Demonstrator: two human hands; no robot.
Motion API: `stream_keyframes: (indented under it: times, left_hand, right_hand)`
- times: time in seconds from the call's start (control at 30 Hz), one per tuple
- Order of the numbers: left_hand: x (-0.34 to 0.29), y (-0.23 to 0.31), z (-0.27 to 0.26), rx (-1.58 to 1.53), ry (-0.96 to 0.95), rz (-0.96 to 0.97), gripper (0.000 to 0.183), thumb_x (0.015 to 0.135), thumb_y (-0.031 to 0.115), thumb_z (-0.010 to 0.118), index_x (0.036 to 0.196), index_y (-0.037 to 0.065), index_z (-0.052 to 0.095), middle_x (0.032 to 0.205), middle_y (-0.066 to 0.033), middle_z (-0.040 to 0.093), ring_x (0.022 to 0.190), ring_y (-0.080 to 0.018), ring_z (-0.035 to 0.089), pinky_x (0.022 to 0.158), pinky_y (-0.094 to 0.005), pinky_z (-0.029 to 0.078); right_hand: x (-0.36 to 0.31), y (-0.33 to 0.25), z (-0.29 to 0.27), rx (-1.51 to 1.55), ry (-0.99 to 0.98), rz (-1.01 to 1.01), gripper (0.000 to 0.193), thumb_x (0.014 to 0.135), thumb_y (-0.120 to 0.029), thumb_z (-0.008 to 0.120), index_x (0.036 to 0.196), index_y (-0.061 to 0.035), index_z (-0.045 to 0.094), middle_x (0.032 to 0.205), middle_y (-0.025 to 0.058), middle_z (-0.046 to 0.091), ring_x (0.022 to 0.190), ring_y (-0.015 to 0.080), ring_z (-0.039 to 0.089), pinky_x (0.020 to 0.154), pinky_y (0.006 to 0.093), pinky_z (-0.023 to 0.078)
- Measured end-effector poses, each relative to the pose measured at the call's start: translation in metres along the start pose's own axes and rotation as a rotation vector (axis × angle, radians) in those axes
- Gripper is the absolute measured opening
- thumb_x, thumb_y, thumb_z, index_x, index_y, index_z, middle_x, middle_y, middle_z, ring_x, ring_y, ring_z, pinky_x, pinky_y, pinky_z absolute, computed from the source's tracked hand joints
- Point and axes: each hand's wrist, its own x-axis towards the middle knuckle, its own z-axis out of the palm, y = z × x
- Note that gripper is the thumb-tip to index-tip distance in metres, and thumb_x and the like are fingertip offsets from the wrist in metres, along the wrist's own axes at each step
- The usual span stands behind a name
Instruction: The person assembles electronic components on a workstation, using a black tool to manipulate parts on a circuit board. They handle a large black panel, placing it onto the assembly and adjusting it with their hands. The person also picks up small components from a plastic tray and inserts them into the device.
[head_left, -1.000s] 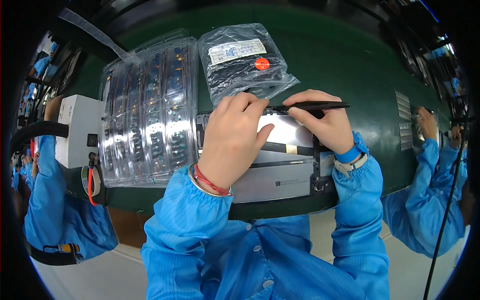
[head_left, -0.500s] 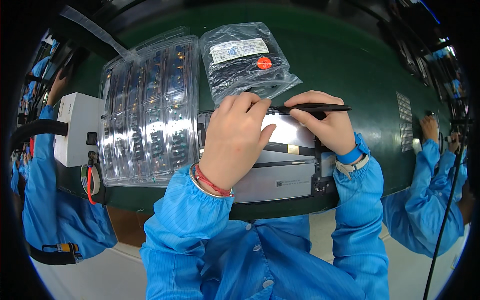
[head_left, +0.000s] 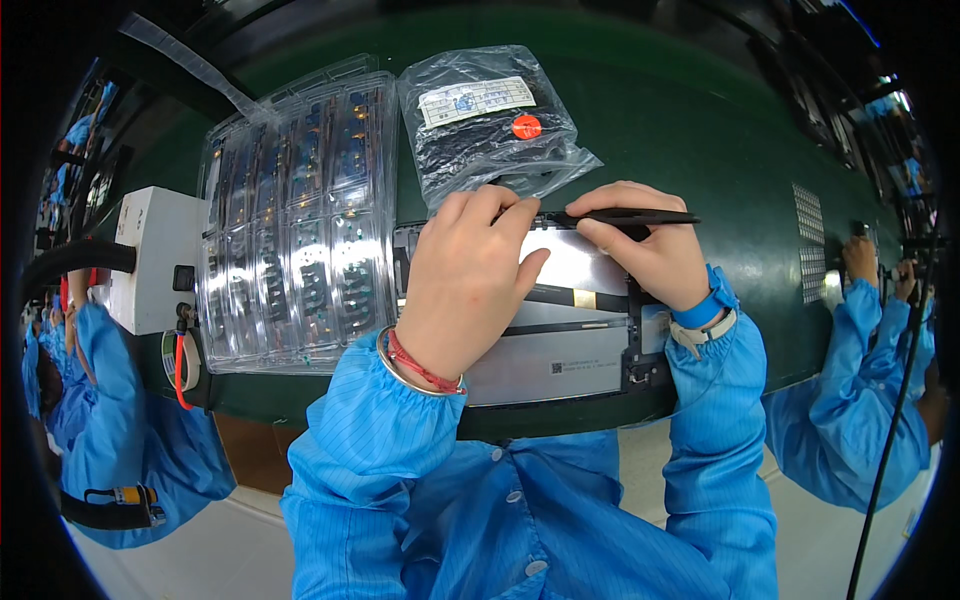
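An opened flat device [head_left: 540, 372], tablet-like, with silver panels inside a black frame, lies on the table in front of me. Over its left part rests my left hand [head_left: 465, 280], fingers bent down at the device's far edge and thumb held apart; it appears to grip nothing. Some of its fingertips are hidden. My right hand [head_left: 655, 250] is above the device's far right corner, closed on slim black tweezers [head_left: 645, 216]. They lie nearly level, with the working end toward my left fingers. Between the hands, a yellowish patch [head_left: 584, 299] shows on a dark strip inside the device.
Clear plastic trays [head_left: 300, 230] of circuit boards are stacked at left, beside a white box [head_left: 155, 260] with a black hose. A clear bag [head_left: 490, 125] of dark parts lies beyond the device. Small-part sheets [head_left: 811, 240] lie at right. Co-workers in blue sleeves sit on both sides.
My hands and the tweezers have barely moved. At far left, a co-worker's arm has come down and nearer the table edge.
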Motion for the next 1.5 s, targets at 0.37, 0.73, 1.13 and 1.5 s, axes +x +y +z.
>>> stream_keyframes:
  times: [0.37, 0.73, 1.13, 1.5]
  left_hand:
    - [-0.017, 0.015, -0.023, 0.057, 0.023, 0.017, 0.032, 0.068, 0.008, 0.065, 0.098, 0.003, 0.058, 0.099, -0.0104, 0.056, 0.092, -0.0285, 0.052, 0.077, -0.0354, 0.044]
    - [-0.118, -0.010, -0.062, 0.349, 0.099, 0.055, 0.024, 0.066, 0.005, 0.065, 0.090, 0.005, 0.061, 0.098, -0.0057, 0.058, 0.081, -0.0216, 0.058, 0.068, -0.0316, 0.048]
    - [-0.041, -0.110, -0.146, 0.267, 0.407, -0.103, 0.021, 0.079, 0.007, 0.053, 0.098, 0.001, 0.056, 0.096, -0.0150, 0.057, 0.089, -0.0309, 0.055, 0.078, -0.0350, 0.044]
    - [0.018, -0.220, -0.141, 1.016, 0.165, -0.250, 0.015, 0.077, 0.016, 0.054, 0.087, 0.018, 0.065, 0.089, -0.0026, 0.056, 0.087, -0.0221, 0.056, 0.076, -0.0390, 0.041]
  right_hand:
    - [-0.003, 0.005, -0.004, 0.373, 0.149, 0.015, 0.015, 0.086, -0.012, 0.046, 0.081, -0.0004, 0.055, 0.079, 0.0039, 0.056, 0.072, 0.0095, 0.048, 0.067, 0.0230, 0.039]
    - [0.000, 0.012, -0.006, 0.398, 0.199, 0.034, 0.018, 0.088, -0.017, 0.044, 0.078, -0.0033, 0.051, 0.084, 0.0050, 0.059, 0.076, 0.0095, 0.050, 0.071, 0.0232, 0.038]
    - [-0.008, 0.016, -0.013, 0.707, 0.328, -0.095, 0.010, 0.081, -0.005, 0.040, 0.076, -0.0031, 0.048, 0.080, 0.0082, 0.053, 0.073, 0.0124, 0.046, 0.069, 0.0238, 0.037]
    - [-0.007, 0.017, -0.015, 0.714, 0.466, -0.029, 0.009, 0.081, -0.006, 0.047, 0.074, -0.0030, 0.050, 0.055, -0.0049, 0.035, 0.050, 0.0038, 0.030, 0.047, 0.0200, 0.024]
